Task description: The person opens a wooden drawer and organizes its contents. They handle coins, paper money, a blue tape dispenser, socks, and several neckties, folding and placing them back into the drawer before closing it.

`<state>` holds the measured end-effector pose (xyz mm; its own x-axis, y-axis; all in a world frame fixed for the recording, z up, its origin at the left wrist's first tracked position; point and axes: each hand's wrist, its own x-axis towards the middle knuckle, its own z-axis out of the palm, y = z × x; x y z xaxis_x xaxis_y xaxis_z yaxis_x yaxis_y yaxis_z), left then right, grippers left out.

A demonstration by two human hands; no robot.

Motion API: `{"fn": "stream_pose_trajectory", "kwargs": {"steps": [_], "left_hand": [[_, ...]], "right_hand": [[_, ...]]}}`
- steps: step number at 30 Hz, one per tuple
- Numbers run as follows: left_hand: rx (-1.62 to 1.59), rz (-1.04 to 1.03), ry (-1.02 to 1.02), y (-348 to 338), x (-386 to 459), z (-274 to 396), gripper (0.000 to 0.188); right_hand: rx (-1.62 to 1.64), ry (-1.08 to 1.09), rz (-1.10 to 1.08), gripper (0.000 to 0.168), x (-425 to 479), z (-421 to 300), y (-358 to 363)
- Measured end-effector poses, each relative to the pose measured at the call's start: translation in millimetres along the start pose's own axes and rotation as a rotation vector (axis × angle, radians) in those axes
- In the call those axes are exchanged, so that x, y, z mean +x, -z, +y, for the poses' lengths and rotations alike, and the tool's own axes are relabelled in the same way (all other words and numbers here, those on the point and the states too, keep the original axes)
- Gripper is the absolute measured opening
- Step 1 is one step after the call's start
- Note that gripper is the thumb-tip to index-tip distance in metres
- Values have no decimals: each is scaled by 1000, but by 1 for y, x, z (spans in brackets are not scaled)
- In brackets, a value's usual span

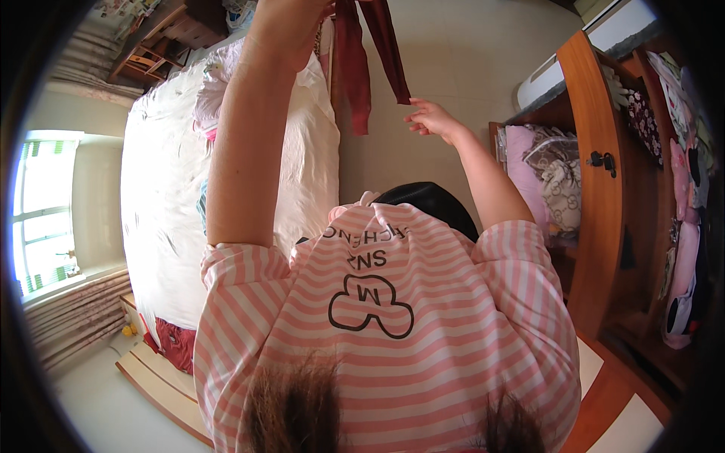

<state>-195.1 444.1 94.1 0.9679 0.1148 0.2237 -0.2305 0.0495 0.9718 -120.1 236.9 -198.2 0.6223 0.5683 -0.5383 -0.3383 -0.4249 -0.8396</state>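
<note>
Two dark red strips of cloth (354, 68), possibly the ends of a sash or scarf, hang from the top edge of the picture. My left hand (303, 22) is raised there, partly cut off by the frame, with its fingers at the upper part of the cloth. Lower down, my right hand (431, 119) pinches the tip of the right-hand strip between thumb and forefinger, its other fingers spread. That strip slants towards my right hand, while the other hangs loose with its end free. Where the strips join is out of view.
A bed with a white sheet (164, 170) stands to my left, bearing a bundled pink cloth (209, 107). On my right, an open wooden wardrobe door (595, 187) with keys in its lock juts out, near folded bedding (558, 170) and hanging clothes (682, 226). Tiled floor (447, 51) lies ahead.
</note>
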Motion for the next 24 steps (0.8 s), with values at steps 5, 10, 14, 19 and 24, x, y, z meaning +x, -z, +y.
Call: {"fn": "stream_pose_trajectory", "kwargs": {"steps": [5,10,14,19,24], "left_hand": [[73,46,-77,-16,11,6,14],[98,113,-181,-32,16,7,20],[67,171,-236,-47,19,8,32],[77,184,-265,-58,21,8,31],[100,162,-255,-67,22,7,24]], "right_hand": [[32,-9,-18,52,1,-1,1],[81,-59,-16,52,-3,3,3],[152,-28,-89,50,-1,14,11],[137,89,112,50,-8,11,26],[-65,833,410,66,-52,-43,19]]}}
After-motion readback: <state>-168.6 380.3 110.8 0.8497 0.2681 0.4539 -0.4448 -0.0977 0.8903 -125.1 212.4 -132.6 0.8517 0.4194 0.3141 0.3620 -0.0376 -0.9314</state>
